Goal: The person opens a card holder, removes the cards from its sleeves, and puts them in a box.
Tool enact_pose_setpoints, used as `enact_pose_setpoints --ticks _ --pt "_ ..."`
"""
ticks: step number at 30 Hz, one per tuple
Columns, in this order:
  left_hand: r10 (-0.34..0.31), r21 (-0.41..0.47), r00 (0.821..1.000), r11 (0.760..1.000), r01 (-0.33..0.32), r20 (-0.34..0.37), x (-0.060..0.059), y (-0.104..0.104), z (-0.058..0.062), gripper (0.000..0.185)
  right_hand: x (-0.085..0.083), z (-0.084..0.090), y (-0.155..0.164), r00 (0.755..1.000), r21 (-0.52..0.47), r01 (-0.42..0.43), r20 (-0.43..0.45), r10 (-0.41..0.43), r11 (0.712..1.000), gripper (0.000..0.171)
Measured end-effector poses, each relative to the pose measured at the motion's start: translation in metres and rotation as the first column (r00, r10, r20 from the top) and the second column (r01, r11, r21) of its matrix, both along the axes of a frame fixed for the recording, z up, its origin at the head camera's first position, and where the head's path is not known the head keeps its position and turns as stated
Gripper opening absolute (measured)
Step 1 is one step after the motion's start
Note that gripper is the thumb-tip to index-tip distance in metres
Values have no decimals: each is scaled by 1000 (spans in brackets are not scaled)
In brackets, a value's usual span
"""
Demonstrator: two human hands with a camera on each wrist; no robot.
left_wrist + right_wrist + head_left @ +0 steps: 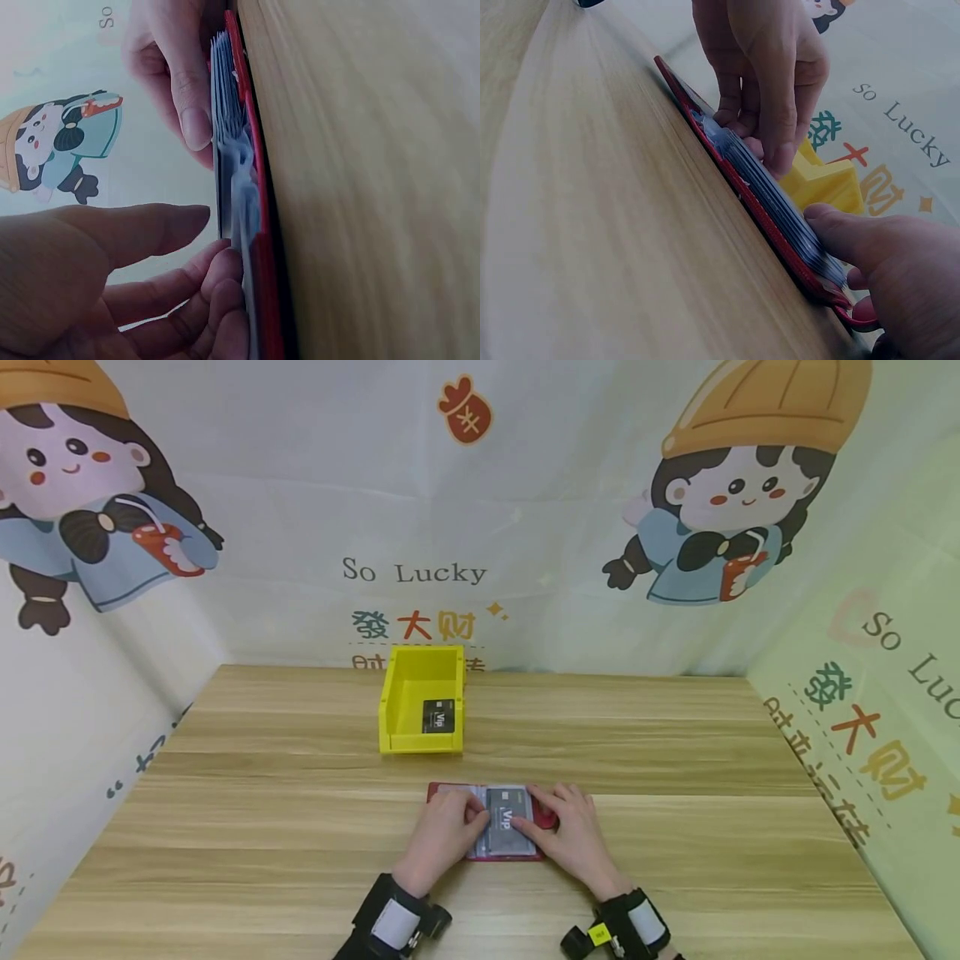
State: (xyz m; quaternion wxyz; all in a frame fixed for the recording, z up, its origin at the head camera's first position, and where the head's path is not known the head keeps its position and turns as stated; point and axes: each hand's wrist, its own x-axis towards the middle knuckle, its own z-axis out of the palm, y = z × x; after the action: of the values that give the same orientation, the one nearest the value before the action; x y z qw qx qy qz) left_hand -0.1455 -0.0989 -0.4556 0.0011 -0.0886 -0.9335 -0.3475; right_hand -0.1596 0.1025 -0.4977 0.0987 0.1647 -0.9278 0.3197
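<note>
A red, flat card holder with clear plastic sleeves [487, 822] is laid open on the light wooden desk [675, 760], near the middle of the front edge. A dark grey card printed "Vip" [508, 820] is seen on top of its sleeves, between the two hands. The left half of the holder is pressed down by the left hand [442, 835], whose fingers [214, 292] are bent against the edges of the plastic sleeves, with the thumb held just above them. The right half is covered by the right hand [572, 831]; its fingertips [536, 800] are set on the right edge of the grey card, and in the right wrist view its thumb is laid along the stack of sleeves. The sleeves are touched rather than clasped by both hands; whether the card itself is pinched cannot be told.

Behind the holder, towards the back edge of the desk and well apart from the hands, a yellow, open-topped plastic bin [422, 710] is placed. A second black "Vip" card [438, 716] is lying inside it, at its front right.
</note>
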Motion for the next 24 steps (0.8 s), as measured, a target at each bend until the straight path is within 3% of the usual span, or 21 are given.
enact_pose_setpoints --ticks 9,17,24 --pt "26 32 998 999 -28 58 -1 3 0 18 0 0 0 1000 -1 -3 -4 3 1000 53" --pt "39 22 998 999 -40 44 -2 3 -1 15 0 -1 0 1000 -2 -1 -7 1 1000 53" --pt "37 43 996 998 -40 80 -1 3 2 15 -1 -1 0 1000 7 4 -9 -4 1000 53"
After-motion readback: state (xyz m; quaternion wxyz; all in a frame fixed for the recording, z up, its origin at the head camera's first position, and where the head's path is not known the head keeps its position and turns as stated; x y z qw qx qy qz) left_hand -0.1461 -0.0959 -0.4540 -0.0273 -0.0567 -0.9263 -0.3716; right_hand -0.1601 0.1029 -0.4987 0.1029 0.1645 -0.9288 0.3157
